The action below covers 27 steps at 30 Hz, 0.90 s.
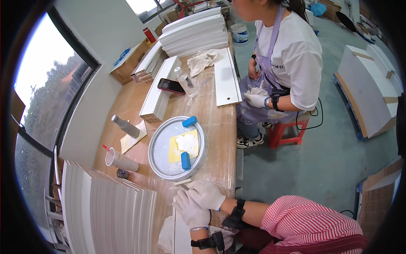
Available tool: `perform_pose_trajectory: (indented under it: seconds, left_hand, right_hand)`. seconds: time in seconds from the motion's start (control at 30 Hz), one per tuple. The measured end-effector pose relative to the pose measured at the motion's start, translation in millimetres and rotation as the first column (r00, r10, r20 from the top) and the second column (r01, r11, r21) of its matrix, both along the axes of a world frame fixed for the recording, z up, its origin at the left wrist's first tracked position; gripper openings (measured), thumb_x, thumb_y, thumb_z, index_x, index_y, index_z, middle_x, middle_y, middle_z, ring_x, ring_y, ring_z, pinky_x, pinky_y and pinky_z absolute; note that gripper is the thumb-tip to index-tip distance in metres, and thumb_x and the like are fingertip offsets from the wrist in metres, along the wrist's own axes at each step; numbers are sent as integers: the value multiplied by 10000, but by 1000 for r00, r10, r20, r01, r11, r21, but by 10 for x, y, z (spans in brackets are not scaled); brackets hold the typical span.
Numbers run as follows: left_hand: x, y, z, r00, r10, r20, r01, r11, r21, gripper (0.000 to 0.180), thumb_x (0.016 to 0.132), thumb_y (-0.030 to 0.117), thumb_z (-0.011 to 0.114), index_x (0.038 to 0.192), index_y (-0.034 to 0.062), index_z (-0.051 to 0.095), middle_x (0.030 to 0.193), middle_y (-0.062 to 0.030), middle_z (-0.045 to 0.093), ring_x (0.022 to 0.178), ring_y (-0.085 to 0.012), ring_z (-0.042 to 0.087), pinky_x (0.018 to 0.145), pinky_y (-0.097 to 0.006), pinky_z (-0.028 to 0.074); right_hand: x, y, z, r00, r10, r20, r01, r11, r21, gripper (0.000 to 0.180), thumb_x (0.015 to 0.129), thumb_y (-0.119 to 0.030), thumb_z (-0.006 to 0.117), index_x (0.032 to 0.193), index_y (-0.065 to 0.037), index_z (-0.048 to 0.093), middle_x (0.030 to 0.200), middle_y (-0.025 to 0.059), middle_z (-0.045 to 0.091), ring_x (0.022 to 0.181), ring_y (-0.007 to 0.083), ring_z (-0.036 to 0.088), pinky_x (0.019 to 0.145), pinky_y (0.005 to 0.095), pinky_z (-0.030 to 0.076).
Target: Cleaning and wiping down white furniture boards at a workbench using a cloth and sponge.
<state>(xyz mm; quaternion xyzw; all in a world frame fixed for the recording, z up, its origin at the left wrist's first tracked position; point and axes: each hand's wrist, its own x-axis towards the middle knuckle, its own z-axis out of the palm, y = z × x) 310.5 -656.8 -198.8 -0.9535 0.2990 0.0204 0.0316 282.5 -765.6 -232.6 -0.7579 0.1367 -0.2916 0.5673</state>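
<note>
**Gloved hands meet over a small tool at the bench edge**

A brown carton (pixel 129 63) with a pale lid and a blue patch sits at the far left of the bench (pixel 220 139), by the window; a red canister (pixel 149 35) stands just behind it. A white bucket (pixel 240 33) with a blue band is on the floor beyond the stacked white panels (pixel 194 31).

One round metal tray (pixel 157 146) lies mid-bench. In it are two blue blocks (pixel 185 161), one at the far rim and one at the near rim, with one yellow sheet (pixel 174 150) between them carrying a lump of white paste (pixel 187 143). Left of the tray lie two tubes: a grey one (pixel 125 126) and a white one (pixel 121 161) with a red tip. One phone (pixel 171 86) rests on a white profile further back.

Both of the wearer's hands are in white gloves, close to the bench's near edge, just below the tray. The right hand (pixel 208 194) lies over the left hand (pixel 191 211), fingers curled toward a thin pale tool (pixel 182 182) whose tip pokes out left of them. Which hand actually grips it I cannot tell. Black wrist straps sit on both forearms.

A second person in a lilac apron sits on a red stool (pixel 287 132) across the bench.
</note>
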Motion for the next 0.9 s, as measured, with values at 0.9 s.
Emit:
perform_pose_trajectory:
  seconds: [0.9]
  left_hand:
    - [-2210, 4346, -96, 525, 773, -357, -845, 426, -323, 656, 1032, 510, 517, 1377, -44, 578, 1261, -211, 681, 1153, -368, 653, 965, -474, 528]
  right_hand:
    - [48, 164, -38, 964, 172, -204, -264, 726, -635, 160, 929, -203, 555, 895, -106, 678, 839, 137, 715, 780, 335, 735, 648, 460, 579]
